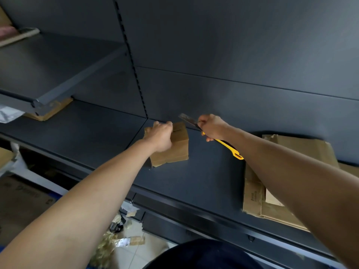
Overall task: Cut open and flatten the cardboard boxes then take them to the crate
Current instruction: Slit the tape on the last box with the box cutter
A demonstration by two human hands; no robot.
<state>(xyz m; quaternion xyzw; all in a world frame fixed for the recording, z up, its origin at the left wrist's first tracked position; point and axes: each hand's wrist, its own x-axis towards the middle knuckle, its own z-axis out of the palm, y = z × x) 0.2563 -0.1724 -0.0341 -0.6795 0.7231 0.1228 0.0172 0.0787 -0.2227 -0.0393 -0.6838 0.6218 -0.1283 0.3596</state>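
A small brown cardboard box (179, 148) stands on the dark grey shelf (204, 175), near its back panel. My left hand (161, 135) grips the box's top left side, fingers curled over its far edge. My right hand (210, 127) holds a yellow utility knife (227, 145), its blade out and pointing left, just above and to the right of the box's top. The blade looks close to the box's top corner; contact is unclear. Flattened cardboard (287, 179) lies on the same shelf at the right, partly hidden by my right forearm.
A higher shelf (48, 70) juts out at the left, with a cardboard piece (50, 110) under its corner. Below the shelf edge the floor (134, 251) holds scattered packets and scraps. More cardboard (21, 199) lies at the lower left.
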